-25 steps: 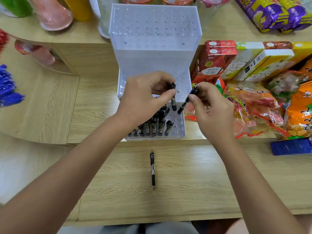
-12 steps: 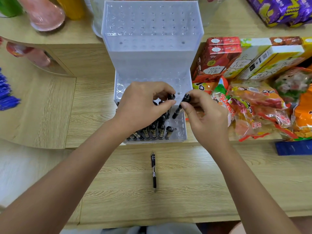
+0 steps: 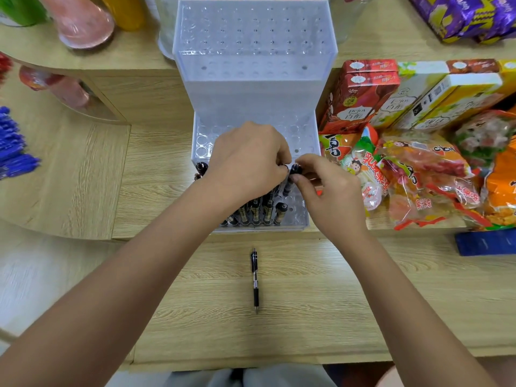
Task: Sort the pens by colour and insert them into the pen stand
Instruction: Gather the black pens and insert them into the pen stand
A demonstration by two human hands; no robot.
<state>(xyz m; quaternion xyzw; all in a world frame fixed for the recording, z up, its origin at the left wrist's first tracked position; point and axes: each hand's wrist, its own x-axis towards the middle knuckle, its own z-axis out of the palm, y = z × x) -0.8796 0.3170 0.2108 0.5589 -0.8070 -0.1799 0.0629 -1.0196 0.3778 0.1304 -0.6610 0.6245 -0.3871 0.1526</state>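
Observation:
A clear two-tier pen stand (image 3: 254, 88) stands on the wooden counter, its lower tier holding several black pens (image 3: 259, 212) upright in the front rows. My left hand (image 3: 245, 160) hovers over that tier, fingers pinched on a black pen that is mostly hidden under it. My right hand (image 3: 326, 188) pinches the top of another black pen (image 3: 290, 181), which stands nearly upright in the lower tier. One more black pen (image 3: 255, 277) lies loose on the counter in front of the stand.
Snack bags (image 3: 418, 174) and drink cartons (image 3: 360, 96) crowd the right side. A pile of blue pens (image 3: 12, 143) lies at the far left, and red pens peek in above them. Bottles and jars line the raised back shelf. A blue box (image 3: 485, 243) sits at right.
Both hands have come lower and closer together over the lower tier. The two tilted black pens have gone down among the standing pens and now stand nearly upright.

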